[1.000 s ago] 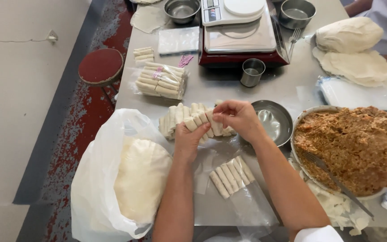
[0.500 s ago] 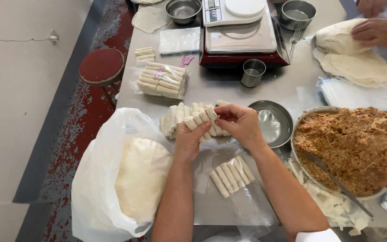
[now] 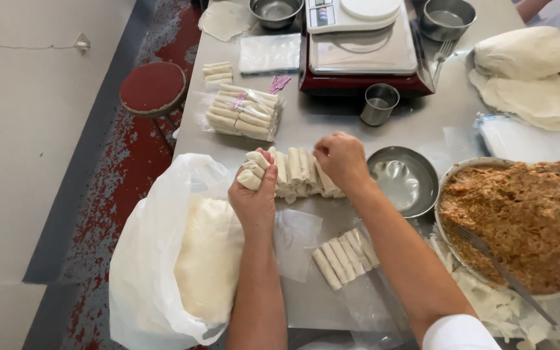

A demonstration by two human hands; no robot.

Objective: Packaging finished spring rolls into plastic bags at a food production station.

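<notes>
My left hand (image 3: 253, 194) is closed around three pale rolled pastries (image 3: 253, 170), lifted just left of the pile. My right hand (image 3: 339, 159) rests with fingers curled on the pile of rolled pastries (image 3: 299, 172) in the middle of the metal table (image 3: 332, 123). Below my hands several rolls lie side by side inside a clear plastic bag (image 3: 345, 258). A sealed clear pack of rolls (image 3: 241, 114) lies farther back on the left.
A big bowl of brown filling (image 3: 526, 220) with a fork (image 3: 500, 267) stands at right, an empty steel bowl (image 3: 404, 180) beside it. A white bag of dough sheets (image 3: 192, 259) hangs at left. A scale (image 3: 358, 39), steel cup (image 3: 379, 104), wrapper stacks (image 3: 533, 71), red stool (image 3: 153, 87).
My left hand has drawn left and up with a few rolls in its grip. My right hand has dropped onto the pile. The other person's hands have left the wrappers.
</notes>
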